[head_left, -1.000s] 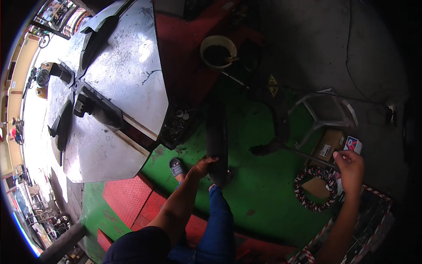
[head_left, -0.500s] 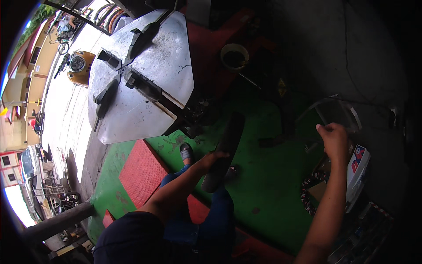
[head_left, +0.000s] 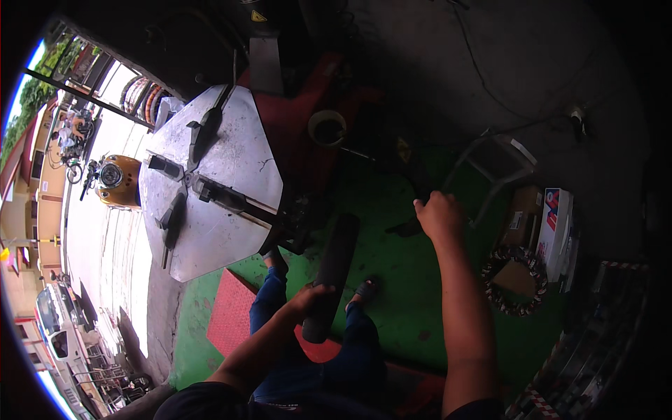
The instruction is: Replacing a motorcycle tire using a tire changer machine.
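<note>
My left hand (head_left: 309, 299) is wrapped around the near part of a black tire (head_left: 334, 262), seen nearly edge-on and tilted in front of my legs. Its far end comes close to the tire changer, whose silver turntable (head_left: 231, 157) carries dark clamping jaws (head_left: 227, 196). My right hand (head_left: 441, 215) is raised out to the right, fingers curled in and thumb pointing left. Whatever it may hold is hidden. It is apart from the tire, over the green floor.
A bucket (head_left: 327, 129) of dark contents sits beside the turntable. To the right are a metal-framed stand (head_left: 500, 161), a cardboard box (head_left: 523, 217), a white box (head_left: 555, 234) and a patterned ring (head_left: 514, 308). A red plate (head_left: 229, 315) lies left of my feet. Motorcycles stand outside.
The view has shifted, so the turntable sits lower and farther left. My right hand has come inward, nearer the tire. The tire stays in my left hand, and my feet have shifted.
</note>
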Demonstrator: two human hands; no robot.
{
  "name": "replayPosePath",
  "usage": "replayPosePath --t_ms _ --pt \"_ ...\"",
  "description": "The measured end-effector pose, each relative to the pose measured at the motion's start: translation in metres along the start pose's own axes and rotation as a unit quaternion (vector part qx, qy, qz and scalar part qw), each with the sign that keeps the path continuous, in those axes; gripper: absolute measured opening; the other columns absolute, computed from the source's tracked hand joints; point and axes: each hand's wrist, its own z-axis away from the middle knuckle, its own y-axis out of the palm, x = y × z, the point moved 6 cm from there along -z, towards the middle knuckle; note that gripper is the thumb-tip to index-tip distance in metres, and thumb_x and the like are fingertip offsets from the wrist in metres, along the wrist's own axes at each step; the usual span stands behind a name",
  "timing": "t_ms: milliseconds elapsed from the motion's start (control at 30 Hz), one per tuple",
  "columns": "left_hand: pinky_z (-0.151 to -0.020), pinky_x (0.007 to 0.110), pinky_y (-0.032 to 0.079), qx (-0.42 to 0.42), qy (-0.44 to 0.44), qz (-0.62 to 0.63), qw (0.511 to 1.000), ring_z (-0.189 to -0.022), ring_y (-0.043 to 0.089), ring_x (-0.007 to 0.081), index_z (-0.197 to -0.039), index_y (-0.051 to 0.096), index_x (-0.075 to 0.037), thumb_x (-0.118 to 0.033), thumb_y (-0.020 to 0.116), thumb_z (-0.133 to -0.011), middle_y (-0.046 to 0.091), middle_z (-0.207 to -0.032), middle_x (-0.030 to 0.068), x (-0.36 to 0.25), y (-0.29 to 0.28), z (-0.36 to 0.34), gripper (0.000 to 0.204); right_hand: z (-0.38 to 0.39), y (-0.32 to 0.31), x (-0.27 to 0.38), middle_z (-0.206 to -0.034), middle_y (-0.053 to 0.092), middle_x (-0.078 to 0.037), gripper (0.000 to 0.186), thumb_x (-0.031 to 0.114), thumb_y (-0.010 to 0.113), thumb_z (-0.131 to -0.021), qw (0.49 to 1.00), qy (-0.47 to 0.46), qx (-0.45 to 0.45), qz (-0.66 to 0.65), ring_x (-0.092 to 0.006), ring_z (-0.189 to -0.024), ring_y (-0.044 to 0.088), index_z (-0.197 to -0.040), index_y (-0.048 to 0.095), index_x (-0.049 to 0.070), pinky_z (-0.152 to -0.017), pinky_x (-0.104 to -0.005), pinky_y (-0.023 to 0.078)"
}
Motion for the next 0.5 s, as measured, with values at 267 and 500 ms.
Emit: replayPosePath --t_ms 267,500 --pt "-0.084 0.041 0.055 0.011 -0.023 -0.013 1.0 -0.094 0.067 0.028 -0.125 0.057 0.005 -0.045 0.075 -0.079 0.067 -0.106 0.0162 -0.025 -0.015 0.002 0.07 0.002 0.005 0.0 -0.092 0.072 -0.02 0.033 0.037 0.068 -0.09 0.999 0.036 -0.039 -0.009 -0.0393 -0.092 0.071 -0.093 0.07 0.003 -0.081 -0.0496 0.058" --pt "-0.084 0.04 0.055 0.032 -0.05 -0.025 0.998 -0.094 0.067 0.0248 -0.127 0.055 0.003 -0.041 0.075 -0.08 0.067 -0.108 0.0152 -0.046 -0.025 0.007 0.068 0.004 0.002 0.005 -0.089 0.073 -0.021 0.033 0.033 0.066 -0.09 0.996 0.09 -0.028 -0.012 -0.0399 -0.088 0.071 -0.083 0.072 0.001 -0.081 -0.0488 0.058"
